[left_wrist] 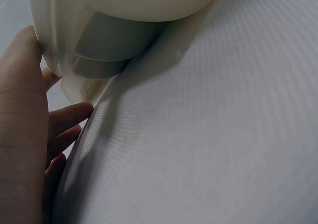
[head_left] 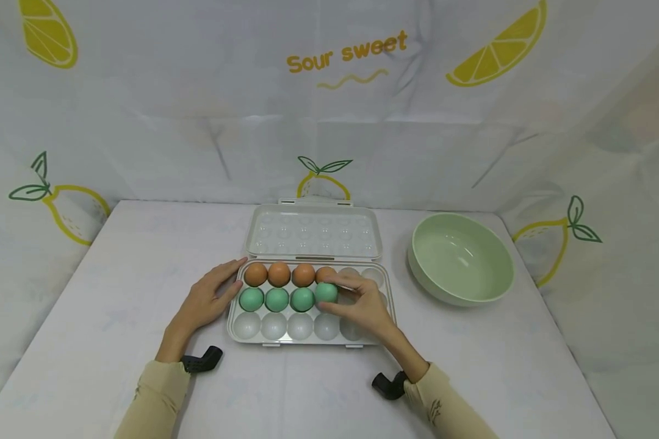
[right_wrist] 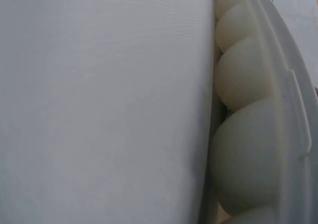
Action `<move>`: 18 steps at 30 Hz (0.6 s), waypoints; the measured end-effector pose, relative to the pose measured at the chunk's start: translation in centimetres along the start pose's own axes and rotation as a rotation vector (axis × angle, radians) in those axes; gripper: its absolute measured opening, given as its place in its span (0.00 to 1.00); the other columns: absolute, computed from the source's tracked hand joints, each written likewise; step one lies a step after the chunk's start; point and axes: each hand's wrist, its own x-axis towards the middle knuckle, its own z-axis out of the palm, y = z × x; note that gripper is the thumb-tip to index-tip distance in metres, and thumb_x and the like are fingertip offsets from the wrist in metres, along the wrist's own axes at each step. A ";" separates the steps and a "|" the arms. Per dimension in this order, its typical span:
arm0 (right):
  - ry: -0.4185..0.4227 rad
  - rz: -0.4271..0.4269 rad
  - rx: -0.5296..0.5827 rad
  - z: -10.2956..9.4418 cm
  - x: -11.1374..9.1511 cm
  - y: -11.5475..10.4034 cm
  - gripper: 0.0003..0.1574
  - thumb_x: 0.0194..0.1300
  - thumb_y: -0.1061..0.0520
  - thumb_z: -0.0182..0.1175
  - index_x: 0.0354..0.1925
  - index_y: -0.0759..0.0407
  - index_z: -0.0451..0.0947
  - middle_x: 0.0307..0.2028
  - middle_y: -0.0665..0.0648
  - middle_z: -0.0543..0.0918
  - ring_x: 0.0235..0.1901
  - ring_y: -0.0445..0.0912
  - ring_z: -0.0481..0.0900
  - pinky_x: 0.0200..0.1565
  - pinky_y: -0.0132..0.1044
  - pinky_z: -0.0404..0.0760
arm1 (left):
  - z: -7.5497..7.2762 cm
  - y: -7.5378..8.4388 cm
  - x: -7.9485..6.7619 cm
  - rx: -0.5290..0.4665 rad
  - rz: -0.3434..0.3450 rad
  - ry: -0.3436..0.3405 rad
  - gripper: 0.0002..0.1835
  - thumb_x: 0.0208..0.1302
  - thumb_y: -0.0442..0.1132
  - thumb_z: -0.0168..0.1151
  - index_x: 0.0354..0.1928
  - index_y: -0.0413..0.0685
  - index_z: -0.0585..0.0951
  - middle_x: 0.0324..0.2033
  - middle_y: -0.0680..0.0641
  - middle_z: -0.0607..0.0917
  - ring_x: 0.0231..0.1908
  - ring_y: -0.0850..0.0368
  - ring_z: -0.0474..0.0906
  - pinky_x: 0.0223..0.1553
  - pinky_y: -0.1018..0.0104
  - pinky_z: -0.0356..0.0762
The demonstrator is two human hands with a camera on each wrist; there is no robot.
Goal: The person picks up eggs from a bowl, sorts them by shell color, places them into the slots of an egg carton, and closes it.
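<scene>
A white plastic egg box lies open on the table, its clear lid folded back. Brown eggs fill part of the back row, and several green eggs sit in the middle row. My right hand pinches another green egg between thumb and fingers at the fourth middle cup; whether it touches the cup is hidden. At the box's left end my left hand rests with thumb and fingers loosely extended against the edge. The right wrist view shows only the rounded undersides of cups.
A light green bowl stands on the table to the right of the box. White cloth with lemon prints hangs behind and at both sides. Black wrist devices sit by both cuffs.
</scene>
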 end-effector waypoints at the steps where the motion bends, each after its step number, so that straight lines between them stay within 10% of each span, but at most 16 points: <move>1: 0.005 0.007 -0.024 0.1 -0.1 0.1 0.31 0.49 0.70 0.77 0.54 0.72 0.83 0.54 0.69 0.86 0.55 0.31 0.80 0.61 0.27 0.82 | 0.0 0.0 0.0 0.000 -0.001 0.000 0.28 0.73 0.44 0.60 0.74 0.57 0.72 0.70 0.37 0.76 0.70 0.34 0.70 0.70 0.32 0.67; 18: 0.059 0.042 -0.329 0.5 -0.9 0.3 0.28 0.45 0.62 0.83 0.48 0.59 0.89 0.44 0.55 0.86 0.50 0.46 0.81 0.58 0.30 0.79 | 0.1 -0.1 0.0 -0.001 0.008 0.005 0.28 0.73 0.44 0.60 0.73 0.58 0.72 0.69 0.37 0.77 0.70 0.34 0.71 0.69 0.32 0.68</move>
